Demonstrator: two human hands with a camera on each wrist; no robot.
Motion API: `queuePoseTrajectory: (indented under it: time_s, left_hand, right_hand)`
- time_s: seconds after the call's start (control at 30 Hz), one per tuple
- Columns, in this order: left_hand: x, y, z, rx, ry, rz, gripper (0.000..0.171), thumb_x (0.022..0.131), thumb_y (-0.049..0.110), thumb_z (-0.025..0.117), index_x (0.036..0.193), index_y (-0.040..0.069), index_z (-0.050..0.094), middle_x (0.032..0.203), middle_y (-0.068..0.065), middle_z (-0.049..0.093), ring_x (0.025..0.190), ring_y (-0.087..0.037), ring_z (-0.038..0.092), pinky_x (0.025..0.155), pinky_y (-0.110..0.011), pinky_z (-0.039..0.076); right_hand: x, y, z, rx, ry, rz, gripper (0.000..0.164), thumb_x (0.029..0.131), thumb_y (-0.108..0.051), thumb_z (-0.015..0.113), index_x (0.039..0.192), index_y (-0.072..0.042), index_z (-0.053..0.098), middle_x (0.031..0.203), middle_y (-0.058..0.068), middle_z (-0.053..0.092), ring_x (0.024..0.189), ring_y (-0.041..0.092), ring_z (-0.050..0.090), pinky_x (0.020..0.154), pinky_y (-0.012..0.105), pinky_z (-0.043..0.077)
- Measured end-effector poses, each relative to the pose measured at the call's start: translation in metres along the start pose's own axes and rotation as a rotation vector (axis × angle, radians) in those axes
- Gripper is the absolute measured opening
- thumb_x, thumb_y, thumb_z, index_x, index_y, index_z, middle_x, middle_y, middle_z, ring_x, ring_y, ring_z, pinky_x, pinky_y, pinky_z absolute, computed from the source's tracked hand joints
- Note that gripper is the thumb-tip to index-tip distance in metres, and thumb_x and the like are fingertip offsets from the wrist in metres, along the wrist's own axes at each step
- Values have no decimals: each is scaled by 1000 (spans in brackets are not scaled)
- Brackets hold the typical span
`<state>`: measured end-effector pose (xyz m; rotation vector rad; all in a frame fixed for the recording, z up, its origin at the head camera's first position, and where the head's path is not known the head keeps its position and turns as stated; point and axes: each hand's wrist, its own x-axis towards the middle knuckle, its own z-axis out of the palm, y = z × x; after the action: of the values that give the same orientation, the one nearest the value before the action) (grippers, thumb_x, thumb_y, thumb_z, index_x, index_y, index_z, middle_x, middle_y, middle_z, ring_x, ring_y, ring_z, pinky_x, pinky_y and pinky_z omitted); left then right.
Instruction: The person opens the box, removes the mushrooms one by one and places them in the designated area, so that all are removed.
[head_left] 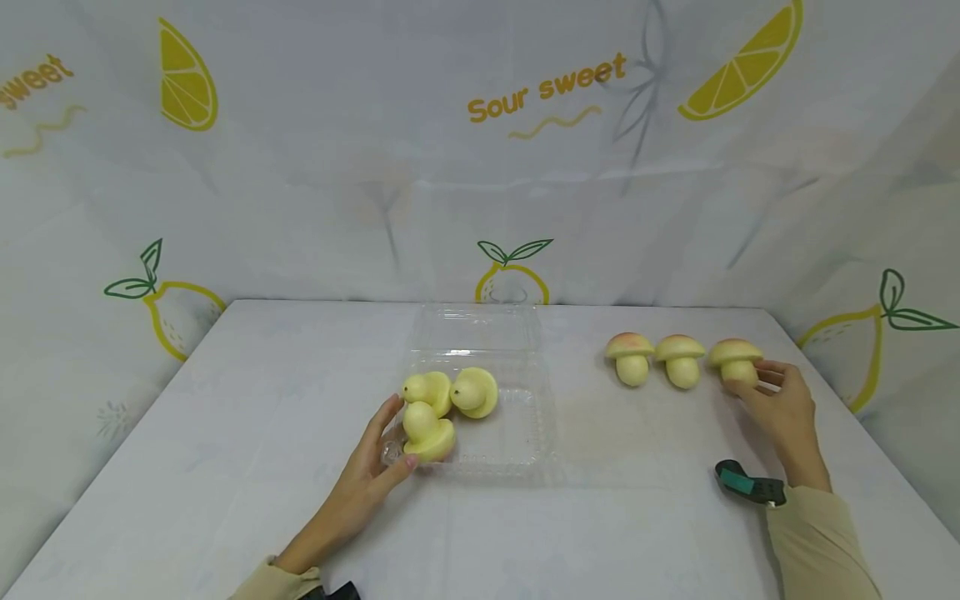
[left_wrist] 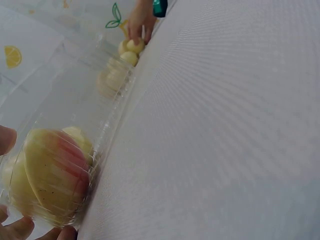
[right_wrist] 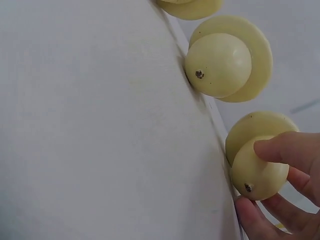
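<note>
My left hand [head_left: 367, 467] grips the left side of an open clear plastic clamshell box [head_left: 517, 457], thumb at the front and fingers at the side. Inside it, on the left, lie three pale yellow mushroom-shaped pieces [head_left: 474, 393]; one shows a pink-blushed cap [left_wrist: 60, 172] in the left wrist view. On the right of the table, three more stand in a row. My right hand [head_left: 783, 412] pinches the rightmost mushroom-shaped piece [head_left: 735, 358], its thumb over the rounded stem [right_wrist: 260, 172]. The middle piece [head_left: 681, 360] and the left piece [head_left: 631, 358] stand beside it.
The box's lid [head_left: 476, 329] is folded back toward the rear. A white cloth covers the table [head_left: 225, 467], and a lemon-printed curtain [head_left: 337, 167] hangs behind. A black and green strap device [head_left: 750, 483] sits at the right wrist.
</note>
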<state>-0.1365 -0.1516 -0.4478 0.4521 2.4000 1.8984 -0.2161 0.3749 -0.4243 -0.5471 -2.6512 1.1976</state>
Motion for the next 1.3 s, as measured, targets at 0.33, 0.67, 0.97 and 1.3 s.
queuePoseTrajectory:
  time_s: [0.33, 0.67, 0.97, 1.3]
  left_hand:
    - [1, 0, 0, -10, -3, -1, 79, 99, 16, 58, 159, 9, 7, 166, -17, 8, 147, -53, 17, 105, -64, 43]
    - [0, 2, 0, -19, -8, 4, 79, 99, 15, 57, 159, 9, 7, 166, -17, 8, 148, -54, 13, 106, -66, 40]
    - [0, 2, 0, -16, -4, -3, 78, 99, 15, 58, 159, 8, 8, 166, -18, 8, 147, -54, 15, 104, -64, 43]
    - [-1, 2, 0, -21, -8, 5, 78, 99, 15, 57, 159, 10, 8, 166, -18, 7, 147, -54, 15, 104, -63, 43]
  right_hand:
    - [3, 1, 7, 47, 38, -17, 69, 95, -34, 63, 143, 7, 37, 143, 33, 45, 71, -26, 35, 63, 2, 37]
    - [1, -4, 10, 33, 34, -10, 70, 96, -35, 60, 147, 6, 34, 143, 34, 46, 76, -21, 33, 64, 2, 35]
    - [0, -5, 1, -11, 4, -30, 76, 95, -43, 61, 150, 2, 32, 147, 30, 42, 95, 2, 56, 65, 5, 36]
    - [-1, -14, -8, -40, -7, -46, 79, 95, -46, 62, 152, -1, 32, 150, 30, 40, 119, 38, 51, 64, 5, 38]
